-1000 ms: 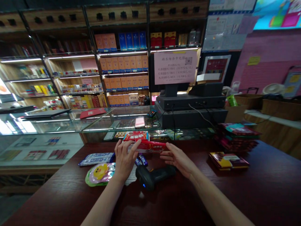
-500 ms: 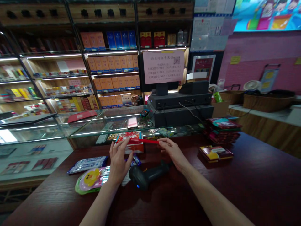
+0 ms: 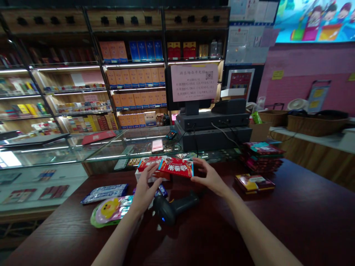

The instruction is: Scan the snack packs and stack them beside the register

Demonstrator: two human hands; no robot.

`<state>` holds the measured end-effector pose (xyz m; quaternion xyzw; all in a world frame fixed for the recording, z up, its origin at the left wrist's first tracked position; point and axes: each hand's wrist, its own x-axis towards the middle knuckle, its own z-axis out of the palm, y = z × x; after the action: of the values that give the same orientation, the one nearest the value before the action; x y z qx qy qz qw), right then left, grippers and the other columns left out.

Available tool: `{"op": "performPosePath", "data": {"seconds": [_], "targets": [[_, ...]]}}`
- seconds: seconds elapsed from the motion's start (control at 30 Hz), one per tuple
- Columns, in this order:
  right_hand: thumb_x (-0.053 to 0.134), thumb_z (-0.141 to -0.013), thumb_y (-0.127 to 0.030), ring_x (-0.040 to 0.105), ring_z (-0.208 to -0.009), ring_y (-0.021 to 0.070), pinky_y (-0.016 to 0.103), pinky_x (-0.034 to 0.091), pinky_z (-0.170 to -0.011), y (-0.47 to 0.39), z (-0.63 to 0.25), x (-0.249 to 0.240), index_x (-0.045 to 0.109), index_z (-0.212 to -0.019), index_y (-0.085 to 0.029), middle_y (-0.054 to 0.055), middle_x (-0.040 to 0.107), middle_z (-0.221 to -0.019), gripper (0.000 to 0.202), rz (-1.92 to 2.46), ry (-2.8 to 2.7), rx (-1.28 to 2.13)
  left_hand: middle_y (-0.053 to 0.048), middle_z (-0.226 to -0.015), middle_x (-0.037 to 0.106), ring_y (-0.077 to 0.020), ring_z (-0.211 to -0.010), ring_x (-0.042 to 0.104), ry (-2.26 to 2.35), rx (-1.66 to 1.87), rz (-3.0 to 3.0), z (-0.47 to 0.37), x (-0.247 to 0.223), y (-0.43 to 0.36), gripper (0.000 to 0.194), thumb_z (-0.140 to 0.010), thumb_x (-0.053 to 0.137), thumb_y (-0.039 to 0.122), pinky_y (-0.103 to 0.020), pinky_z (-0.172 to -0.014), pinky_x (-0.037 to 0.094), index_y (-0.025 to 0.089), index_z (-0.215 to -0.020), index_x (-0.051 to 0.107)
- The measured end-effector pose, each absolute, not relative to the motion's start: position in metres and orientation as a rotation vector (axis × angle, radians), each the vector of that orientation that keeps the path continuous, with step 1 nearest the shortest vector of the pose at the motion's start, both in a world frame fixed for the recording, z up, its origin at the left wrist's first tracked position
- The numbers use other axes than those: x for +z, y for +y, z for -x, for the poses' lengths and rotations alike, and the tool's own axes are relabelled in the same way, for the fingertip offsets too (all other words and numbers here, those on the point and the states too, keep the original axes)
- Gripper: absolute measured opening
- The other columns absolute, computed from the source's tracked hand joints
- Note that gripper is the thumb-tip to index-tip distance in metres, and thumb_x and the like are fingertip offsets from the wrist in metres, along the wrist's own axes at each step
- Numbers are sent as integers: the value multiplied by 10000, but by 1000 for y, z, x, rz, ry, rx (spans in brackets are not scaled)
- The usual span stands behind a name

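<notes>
A flat red snack box (image 3: 177,167) with white lettering and blue ends is held up over the counter, its printed face tilted toward me. My right hand (image 3: 208,178) pinches its right end between thumb and fingers. At the left end, the fingertips of my left hand (image 3: 146,192) touch the box, with the thumb below. Just behind my left fingers sits a white-sided stack of similar red boxes (image 3: 149,159). Below the held box a black barcode scanner (image 3: 174,207) lies on its side with a blue light on. Small blue-purple packets (image 3: 161,191) are partly hidden behind my left hand.
Left lie a blue-white packet (image 3: 105,193) and a yellow-duck package (image 3: 109,208). On the right are a yellow-maroon packet pile (image 3: 255,183) and a taller stack of red packages (image 3: 262,157). A glass display case (image 3: 133,142) and a register (image 3: 213,129) stand behind.
The red box has turned from edge-on to showing its broad printed face. Both hands have shifted slightly, still at its two ends. The view has tilted up a little.
</notes>
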<state>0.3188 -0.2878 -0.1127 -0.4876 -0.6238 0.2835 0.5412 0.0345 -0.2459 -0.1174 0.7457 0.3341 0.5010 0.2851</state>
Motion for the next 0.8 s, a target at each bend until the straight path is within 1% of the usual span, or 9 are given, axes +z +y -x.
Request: {"op": "performPosePath", "data": {"seconds": [0.17,0.27,0.33,0.43,0.53,0.67,0.8], "targets": [[840,-657,-339,552,-1236,270,456,372,-1107,-289,-334,-106,434,-1461,-286,67,600,-1328,902,1233,-1666,504,-137,-1404,587,-229,-1370,497,862,1255,-1919,-38,-112,-244,492,-883,581,277,-448,-1140,403,216,-1344,420],[848,-639,-323,530,-1259,275,455,337,-1140,-291,-349,-98,421,-1483,-282,73,583,-1344,946,1226,-1809,376,-138,-1400,588,-236,-1363,504,833,1176,-1949,-45,-106,-245,475,-873,570,259,-426,-1085,459,217,-1328,442],[855,-624,-325,512,-1282,285,467,313,-1156,-293,-361,-92,428,-1483,-293,73,577,-1365,960,1244,-1867,325,-137,-1421,567,-236,-1378,487,806,1115,-1977,-53,-102,-246,486,-860,568,238,-422,-1075,466,220,-1330,445],[855,-619,-351,489,-1311,306,499,298,-1160,-297,-380,-83,421,-1491,-318,73,543,-1436,974,1295,-1911,280,-136,-1457,530,-234,-1392,468,768,1052,-2054,-69,-96,-248,546,-837,565,185,-449,-1119,416,224,-1366,434],[844,-626,-349,481,-1316,324,522,307,-1142,-298,-400,-76,381,-1517,-311,89,529,-1457,1006,1381,-1960,225,-127,-1471,517,-245,-1399,453,749,1009,-2161,-89,-94,-251,620,-800,574,141,-485,-1149,368,224,-1400,439],[847,-565,-265,521,-1252,335,524,329,-1108,-297,-428,-73,404,-1508,-313,87,604,-1352,1043,1521,-1931,227,-117,-1482,499,-257,-1390,444,730,947,-2234,-121,-100,-249,735,-742,601,122,-489,-1172,322,221,-1447,419],[837,-498,-197,584,-1141,308,458,396,-1048,-295,-452,-75,399,-1513,-282,74,647,-1248,1108,1656,-1852,308,-121,-1492,482,-289,-1416,388,805,869,-2219,-158,-108,-246,776,-711,633,173,-489,-1177,292,211,-1456,421]]}}
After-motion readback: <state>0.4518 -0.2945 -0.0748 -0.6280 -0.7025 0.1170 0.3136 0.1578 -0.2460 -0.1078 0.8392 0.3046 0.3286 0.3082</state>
